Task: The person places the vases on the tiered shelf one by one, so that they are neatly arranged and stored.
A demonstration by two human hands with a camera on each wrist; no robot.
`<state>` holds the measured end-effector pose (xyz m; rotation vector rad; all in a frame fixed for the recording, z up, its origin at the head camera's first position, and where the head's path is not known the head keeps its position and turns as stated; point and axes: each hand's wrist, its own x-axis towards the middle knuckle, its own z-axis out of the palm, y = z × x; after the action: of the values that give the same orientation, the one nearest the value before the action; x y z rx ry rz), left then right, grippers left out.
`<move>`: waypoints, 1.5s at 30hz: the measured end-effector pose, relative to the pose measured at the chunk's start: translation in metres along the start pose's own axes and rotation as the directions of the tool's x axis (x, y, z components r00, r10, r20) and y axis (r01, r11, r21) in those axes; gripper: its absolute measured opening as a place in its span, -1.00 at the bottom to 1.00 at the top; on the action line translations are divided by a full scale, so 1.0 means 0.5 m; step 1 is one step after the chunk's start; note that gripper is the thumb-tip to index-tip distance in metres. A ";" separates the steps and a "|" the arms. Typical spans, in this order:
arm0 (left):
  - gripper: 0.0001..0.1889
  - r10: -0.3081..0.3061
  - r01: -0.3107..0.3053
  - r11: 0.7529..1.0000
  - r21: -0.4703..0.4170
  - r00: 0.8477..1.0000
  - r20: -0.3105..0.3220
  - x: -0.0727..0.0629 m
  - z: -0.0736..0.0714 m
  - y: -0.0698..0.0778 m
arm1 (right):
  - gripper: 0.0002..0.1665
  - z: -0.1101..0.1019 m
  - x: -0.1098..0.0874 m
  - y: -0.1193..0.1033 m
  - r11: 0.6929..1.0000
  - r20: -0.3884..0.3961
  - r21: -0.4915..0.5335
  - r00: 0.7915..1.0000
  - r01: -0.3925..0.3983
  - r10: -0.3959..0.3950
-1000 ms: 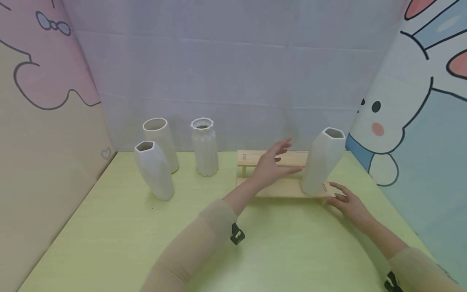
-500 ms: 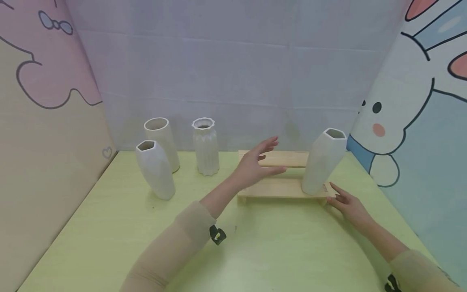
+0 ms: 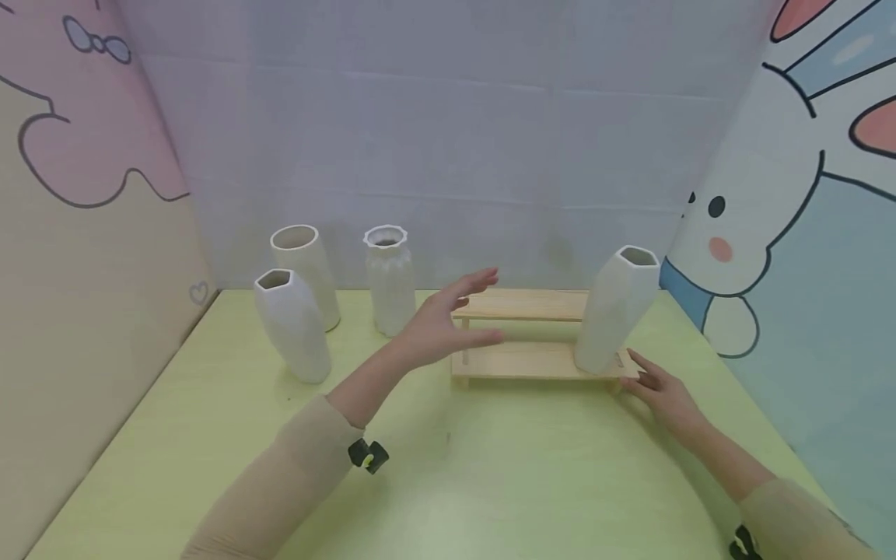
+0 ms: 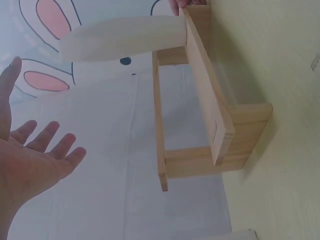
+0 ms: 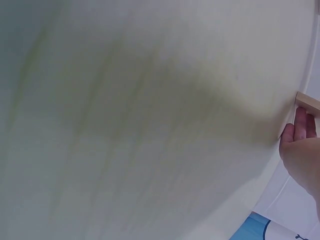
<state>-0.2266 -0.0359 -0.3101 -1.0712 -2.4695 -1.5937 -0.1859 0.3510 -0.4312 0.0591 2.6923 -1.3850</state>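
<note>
Okay, I see a pale green counter [image 3: 518, 474] bearing a two-tier pale wooden stand [image 3: 521, 360]; a tall white faceted vase [image 3: 616, 309] stands on its lower tier, right end. Left hand [image 3: 439, 327]: fingers spread, empty, near the stand's left end. Right hand [image 3: 668, 400]: fingers pinch the stand's right end.

We take this for a makeshift booth — pale green table [image 3: 532, 482], creased plain cloth [image 3: 434, 140] across the far side, cartoon-printed panels [image 3: 826, 311] at left and right.
</note>
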 end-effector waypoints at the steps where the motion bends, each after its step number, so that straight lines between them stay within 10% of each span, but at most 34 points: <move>1: -0.17 0.005 -0.005 1.000 0.006 1.000 -0.004 -0.007 -0.009 -0.001 | -0.08 0.001 0.001 0.000 1.000 0.000 -0.003 1.000 -0.001 0.001; 27: -0.16 0.004 0.034 0.955 0.293 0.992 -0.127 -0.157 -0.206 -0.017 | -0.11 0.000 0.006 0.012 0.999 0.010 0.014 1.000 0.029 -0.030; 45: -0.16 -0.037 0.179 0.905 0.387 0.937 -0.348 -0.269 -0.318 -0.044 | -0.09 -0.004 0.010 0.009 1.000 0.019 0.005 1.000 0.014 -0.014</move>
<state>-0.1898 -0.2417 -0.2997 -0.5563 -2.4944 -1.0755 -0.1906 0.3551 -0.4343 0.0278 2.6792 -1.3894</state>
